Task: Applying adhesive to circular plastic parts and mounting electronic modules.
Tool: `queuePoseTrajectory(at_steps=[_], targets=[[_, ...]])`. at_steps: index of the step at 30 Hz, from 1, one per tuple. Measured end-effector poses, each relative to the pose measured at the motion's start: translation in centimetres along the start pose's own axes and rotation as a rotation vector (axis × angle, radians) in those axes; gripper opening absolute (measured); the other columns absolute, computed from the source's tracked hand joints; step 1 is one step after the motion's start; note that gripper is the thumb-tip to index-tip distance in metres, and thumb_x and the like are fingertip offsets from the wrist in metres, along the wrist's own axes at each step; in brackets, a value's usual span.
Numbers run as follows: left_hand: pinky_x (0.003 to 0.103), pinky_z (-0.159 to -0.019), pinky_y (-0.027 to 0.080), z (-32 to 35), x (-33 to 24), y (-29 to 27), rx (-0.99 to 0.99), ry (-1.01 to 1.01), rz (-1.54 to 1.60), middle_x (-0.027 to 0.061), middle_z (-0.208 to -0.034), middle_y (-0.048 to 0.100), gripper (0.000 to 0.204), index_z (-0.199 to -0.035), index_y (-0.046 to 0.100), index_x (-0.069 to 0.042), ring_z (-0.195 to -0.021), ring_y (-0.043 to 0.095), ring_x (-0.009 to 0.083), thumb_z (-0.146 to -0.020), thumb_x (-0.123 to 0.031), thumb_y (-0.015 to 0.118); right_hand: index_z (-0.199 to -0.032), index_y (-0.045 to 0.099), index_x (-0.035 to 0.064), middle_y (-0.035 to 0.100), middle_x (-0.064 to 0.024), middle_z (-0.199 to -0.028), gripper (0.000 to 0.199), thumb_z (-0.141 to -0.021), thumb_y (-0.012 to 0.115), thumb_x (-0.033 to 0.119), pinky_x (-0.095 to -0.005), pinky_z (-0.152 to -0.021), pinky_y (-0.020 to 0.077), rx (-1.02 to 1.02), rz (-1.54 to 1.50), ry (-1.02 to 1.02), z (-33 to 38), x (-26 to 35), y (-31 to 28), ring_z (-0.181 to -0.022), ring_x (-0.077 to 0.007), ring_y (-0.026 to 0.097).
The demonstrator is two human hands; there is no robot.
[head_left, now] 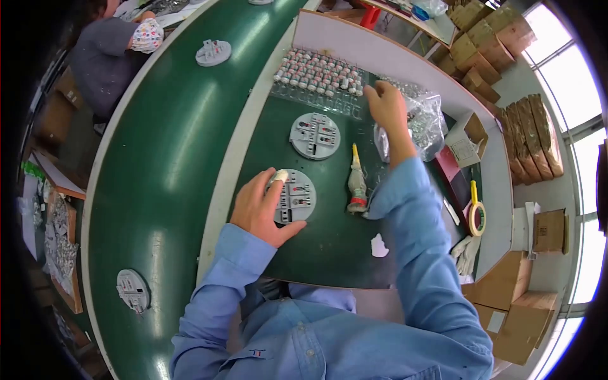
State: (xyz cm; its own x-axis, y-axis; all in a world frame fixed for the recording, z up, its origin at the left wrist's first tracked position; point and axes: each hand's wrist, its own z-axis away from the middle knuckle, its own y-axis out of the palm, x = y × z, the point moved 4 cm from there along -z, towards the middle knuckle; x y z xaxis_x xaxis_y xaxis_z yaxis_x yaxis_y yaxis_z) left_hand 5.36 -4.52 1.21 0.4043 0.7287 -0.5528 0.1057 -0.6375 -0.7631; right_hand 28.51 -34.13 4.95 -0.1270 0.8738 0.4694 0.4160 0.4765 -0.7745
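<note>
The left hand lies over the left side of a round grey plastic base, its thumb spread well away from the fingers, the thumb tip by the near rim and the fingers on the far left part; a pale patch shows at 1 fingertip, and I cannot tell whether it is a cover or a held piece. The right hand is far out in front, at the right end of a clear moulded tray with rows of small white cylindrical parts, thumb and forefinger pointing toward the tray; whether they pinch anything, I cannot tell. The relation that matters is between these 2 places: from the right hand, the base under the left hand lies nearer the body and to the left, with a matching grey disc close to the line between them. The left hand is the nearer to both discs, the right hand to the tray. To the right of the discs lies a power screwdriver, its long axis running roughly away from the body, yellow tip at the far end and red end near, closer to the right forearm than to the left hand. A crumpled clear plastic bag sits just right of the right hand.
</note>
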Motion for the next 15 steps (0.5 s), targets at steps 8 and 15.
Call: queuePoseTrajectory(at_steps=[8,15], targets=[[0.051,-0.113,0.042,0.6,0.3,-0.1,0.004,-0.017,0.011,0.0231,-0.149,0.049,0.095,-0.145,0.052,-0.001,-0.136,0.050,0.0423,-0.068,-0.039,0.093,-0.109,0.078,0.0069,0.073,-0.0231,-0.113,0.042,-0.094,0.065,0.043,-0.0501,-0.095,0.0539,0.101,0.258,0.265,-0.3,-0.8,5.2,-0.111,-0.0411,0.068],[0.051,-0.113,0.042,0.7,0.1,-0.1,-0.010,-0.001,0.018,0.0238,-0.149,0.049,0.094,-0.146,0.052,-0.001,-0.135,0.050,0.0427,-0.070,-0.039,0.093,-0.109,0.078,0.0112,0.066,-0.0140,-0.132,0.029,-0.095,0.066,0.033,-0.0479,-0.101,0.0522,-0.127,0.256,0.183,0.1,-0.1,6.0,-0.122,-0.0363,0.062]])
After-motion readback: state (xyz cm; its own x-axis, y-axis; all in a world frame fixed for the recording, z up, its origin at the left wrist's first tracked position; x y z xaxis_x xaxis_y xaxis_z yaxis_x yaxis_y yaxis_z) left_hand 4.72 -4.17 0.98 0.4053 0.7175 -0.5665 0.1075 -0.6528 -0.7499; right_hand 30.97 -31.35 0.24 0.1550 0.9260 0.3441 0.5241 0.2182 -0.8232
